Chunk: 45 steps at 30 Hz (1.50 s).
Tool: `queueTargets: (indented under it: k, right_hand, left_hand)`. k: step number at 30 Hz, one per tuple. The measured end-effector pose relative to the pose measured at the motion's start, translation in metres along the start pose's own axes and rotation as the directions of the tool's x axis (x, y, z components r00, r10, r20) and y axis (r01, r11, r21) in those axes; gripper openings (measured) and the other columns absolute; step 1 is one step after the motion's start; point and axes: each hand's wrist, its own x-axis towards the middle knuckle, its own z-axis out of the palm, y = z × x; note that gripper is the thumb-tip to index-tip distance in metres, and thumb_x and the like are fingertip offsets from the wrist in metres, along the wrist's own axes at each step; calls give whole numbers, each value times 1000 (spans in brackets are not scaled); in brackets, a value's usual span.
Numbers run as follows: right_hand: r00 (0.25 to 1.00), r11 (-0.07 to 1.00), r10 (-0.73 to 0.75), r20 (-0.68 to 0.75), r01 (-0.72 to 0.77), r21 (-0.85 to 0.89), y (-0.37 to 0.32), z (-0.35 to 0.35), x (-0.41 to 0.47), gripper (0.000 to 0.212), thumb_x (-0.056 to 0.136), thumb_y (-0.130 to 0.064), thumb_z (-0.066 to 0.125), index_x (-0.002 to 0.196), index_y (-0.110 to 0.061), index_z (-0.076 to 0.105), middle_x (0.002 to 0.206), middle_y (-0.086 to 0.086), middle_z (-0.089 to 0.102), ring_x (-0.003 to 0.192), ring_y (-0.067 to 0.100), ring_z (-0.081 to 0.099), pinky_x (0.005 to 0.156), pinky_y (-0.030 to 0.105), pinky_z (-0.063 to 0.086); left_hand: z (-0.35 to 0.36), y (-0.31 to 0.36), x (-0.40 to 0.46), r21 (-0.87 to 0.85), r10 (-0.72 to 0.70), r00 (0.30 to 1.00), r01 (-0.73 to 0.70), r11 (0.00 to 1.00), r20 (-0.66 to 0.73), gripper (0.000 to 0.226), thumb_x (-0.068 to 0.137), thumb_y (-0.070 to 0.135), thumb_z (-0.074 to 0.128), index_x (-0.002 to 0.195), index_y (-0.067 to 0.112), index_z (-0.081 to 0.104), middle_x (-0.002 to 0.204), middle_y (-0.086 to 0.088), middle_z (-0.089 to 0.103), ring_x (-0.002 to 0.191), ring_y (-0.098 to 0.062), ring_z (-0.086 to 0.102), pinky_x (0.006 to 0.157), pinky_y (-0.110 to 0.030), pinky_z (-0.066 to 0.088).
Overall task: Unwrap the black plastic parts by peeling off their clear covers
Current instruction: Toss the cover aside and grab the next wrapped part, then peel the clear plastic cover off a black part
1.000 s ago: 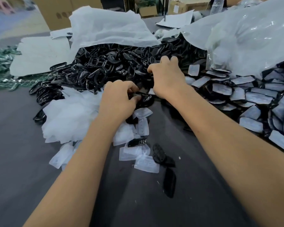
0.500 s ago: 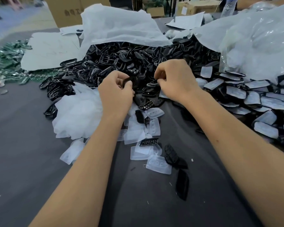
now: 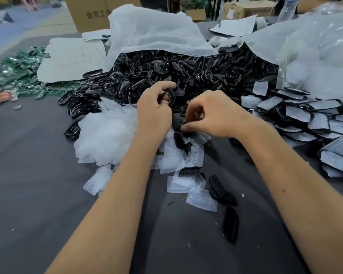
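My left hand grips a glossy black plastic part between thumb and fingers, held just above the table. My right hand is beside it with fingers curled, thumb and fingertips pinching a small black piece with a clear cover hanging under it. A big heap of bare black parts lies behind both hands. Still-covered parts are stacked at the right. Peeled clear covers pile up at the left and under my wrists.
White sheets and a clear plastic bag drape over the heaps at the back. Green circuit boards lie far left. Loose black pieces and covers sit on the grey table near me. Cardboard boxes stand behind.
My left hand lifted a black part up from the table. My right hand drew back from the heap, came down toward me and pinched a small piece beside the left hand.
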Motion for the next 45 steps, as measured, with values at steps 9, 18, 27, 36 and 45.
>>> queueTargets:
  k: [9,18,27,36,45]
  right_hand:
    - [951,712,177,-253,54,700,8,22,0,6,92,-14,80,88,-11,77,68,0,72,52,11,64,42,15,42]
    - [909,601,197,-367,184,778,9,44,1,22,89,3,76,110,-6,76,79,-10,68,72,10,72,66,23,58]
    - [920,467,252,-301,157,870,8,43,-1,19,96,1,69,114,-2,72,79,9,66,69,20,67,52,26,51]
    - [925,550,221,-309,143,823,5,45,-1,26,99,-1,61,121,-10,73,72,0,61,62,19,61,46,26,45]
    - [857,483,360,-367,165,860,5,45,-1,18,89,-7,74,78,-10,61,73,8,69,57,21,60,46,28,45]
  left_hand:
    - [-3,4,0,-182,-143,987,128,975,-72,33,99,-8,48,112,12,71,92,-18,67,70,-21,73,72,-36,61]
    - [-1,11,-11,-122,-153,988,153,981,4,24,100,-2,52,114,12,64,88,-19,72,65,-27,76,63,-48,65]
    - [1,6,-10,-24,-135,991,135,991,-1,5,98,15,67,95,12,69,81,-12,73,79,-31,74,76,-55,61]
    - [2,5,-8,-211,-281,959,270,940,-25,14,98,11,63,85,14,67,62,5,70,46,-5,57,44,-24,47]
    - [4,4,-7,-376,-362,932,322,869,-37,6,98,0,60,93,3,60,71,-7,73,54,-24,72,52,-28,57]
